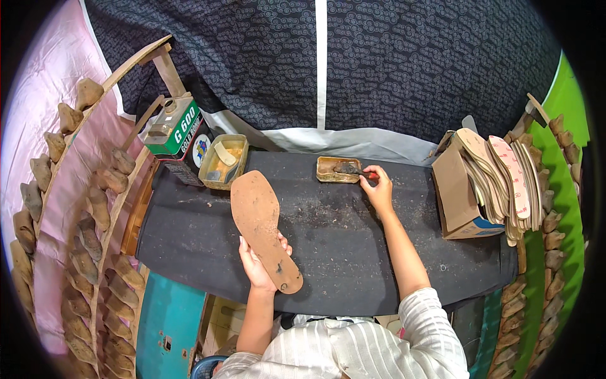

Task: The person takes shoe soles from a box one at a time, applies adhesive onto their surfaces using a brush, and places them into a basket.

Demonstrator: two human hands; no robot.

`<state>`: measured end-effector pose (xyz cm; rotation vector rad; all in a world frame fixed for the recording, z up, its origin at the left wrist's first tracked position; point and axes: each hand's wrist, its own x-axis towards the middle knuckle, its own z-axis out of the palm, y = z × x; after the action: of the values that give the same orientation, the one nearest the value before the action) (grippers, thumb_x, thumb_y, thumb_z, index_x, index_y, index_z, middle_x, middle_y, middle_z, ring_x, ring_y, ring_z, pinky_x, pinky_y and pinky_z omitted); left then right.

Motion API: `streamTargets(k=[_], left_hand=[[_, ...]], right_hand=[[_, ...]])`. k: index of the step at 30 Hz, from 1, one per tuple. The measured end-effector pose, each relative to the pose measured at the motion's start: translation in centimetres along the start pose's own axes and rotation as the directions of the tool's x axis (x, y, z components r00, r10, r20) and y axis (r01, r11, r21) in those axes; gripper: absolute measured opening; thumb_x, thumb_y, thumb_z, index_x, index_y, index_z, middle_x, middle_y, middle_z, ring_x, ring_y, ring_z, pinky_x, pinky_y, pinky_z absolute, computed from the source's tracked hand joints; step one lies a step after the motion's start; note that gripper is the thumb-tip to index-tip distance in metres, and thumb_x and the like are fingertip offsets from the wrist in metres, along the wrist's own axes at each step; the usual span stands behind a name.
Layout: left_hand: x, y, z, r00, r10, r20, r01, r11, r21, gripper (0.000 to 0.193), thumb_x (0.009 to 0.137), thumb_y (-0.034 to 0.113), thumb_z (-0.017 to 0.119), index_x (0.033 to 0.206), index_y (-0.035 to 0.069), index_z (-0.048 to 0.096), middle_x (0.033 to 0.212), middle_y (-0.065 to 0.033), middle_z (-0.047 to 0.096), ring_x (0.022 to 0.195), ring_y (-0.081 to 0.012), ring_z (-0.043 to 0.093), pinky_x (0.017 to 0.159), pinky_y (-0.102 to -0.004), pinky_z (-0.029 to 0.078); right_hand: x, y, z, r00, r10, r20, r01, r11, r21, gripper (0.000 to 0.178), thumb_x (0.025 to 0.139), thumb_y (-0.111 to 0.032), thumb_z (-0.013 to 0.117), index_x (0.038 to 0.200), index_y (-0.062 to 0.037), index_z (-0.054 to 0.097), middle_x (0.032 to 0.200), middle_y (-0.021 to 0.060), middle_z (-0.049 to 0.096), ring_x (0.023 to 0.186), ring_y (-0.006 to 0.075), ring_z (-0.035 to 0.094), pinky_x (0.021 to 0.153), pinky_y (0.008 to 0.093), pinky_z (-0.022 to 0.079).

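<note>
My left hand (255, 266) is closed around the narrow middle of a brown shoe sole (254, 211), held tilted above the table with its broad end away from me. Dark smudges mark the face of the sole. Farther off to the right, my right hand (380, 189) pinches the handle of a small brush (347, 168). The brush has a reddish handle and dark bristles, and its head rests in a small rectangular dish (323, 176) with brownish residue inside.
A table (341, 252) under dark cloth carries scattered specks. At the back left stand a metal can (172, 136) and a yellowish tub (219, 185) holding tools. A cardboard box (453, 202) of sole-shaped pieces (495, 167) sits right. Racks of wooden shoe lasts (85, 259) flank both sides.
</note>
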<state>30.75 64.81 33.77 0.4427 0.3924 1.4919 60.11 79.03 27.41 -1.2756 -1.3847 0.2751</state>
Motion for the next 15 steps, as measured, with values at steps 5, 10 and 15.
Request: streamTargets(k=[5, 10, 15], left_hand=[[-0.1, 0.0, -0.2, 1.0, 0.0, 0.008, 0.0, 1.0, -0.002, 0.058, 0.092, 0.053, 0.024, 0.107, 0.003, 0.049, 0.087, -0.0102, 0.053, 0.073, -0.0208, 0.052, 0.063, -0.0353, 0.044], [0.0, -0.2, 0.3, 1.0, -0.013, -0.026, 0.013, 1.0, -0.011, 0.056, 0.092, 0.052, 0.026, 0.109, 0.004, 0.049, 0.085, -0.0104, 0.053, 0.071, -0.0211, 0.051, 0.06, -0.0338, 0.043], [-0.2, 0.0, 0.4, 1.0, -0.015, -0.018, 0.014, 1.0, -0.019, 0.056, 0.092, 0.053, 0.026, 0.108, 0.004, 0.049, 0.085, -0.0104, 0.053, 0.07, -0.0212, 0.051, 0.06, -0.0339, 0.043]], right_hand=[[-0.8, 0.5, -0.2, 0.998, 0.061, 0.004, -0.061, 0.998, -0.035, 0.021, 0.073, -0.004, 0.07, 0.091, -0.0017, 0.059, 0.096, 0.004, 0.061, 0.081, 0.0104, 0.058, 0.075, 0.0244, 0.048], [-1.2, 1.3, -0.2, 0.996, 0.088, -0.017, -0.087, 0.995, 0.052, 0.021, 0.074, -0.005, 0.071, 0.091, -0.0024, 0.06, 0.097, 0.0027, 0.061, 0.083, 0.0107, 0.059, 0.074, 0.025, 0.048], [-1.2, -1.6, -0.4, 0.999, -0.032, -0.039, 0.029, 0.998, -0.063, 0.039, 0.068, -0.012, 0.074, 0.102, -0.0058, 0.057, 0.104, 0.0107, 0.056, 0.094, 0.023, 0.055, 0.08, 0.0334, 0.046]])
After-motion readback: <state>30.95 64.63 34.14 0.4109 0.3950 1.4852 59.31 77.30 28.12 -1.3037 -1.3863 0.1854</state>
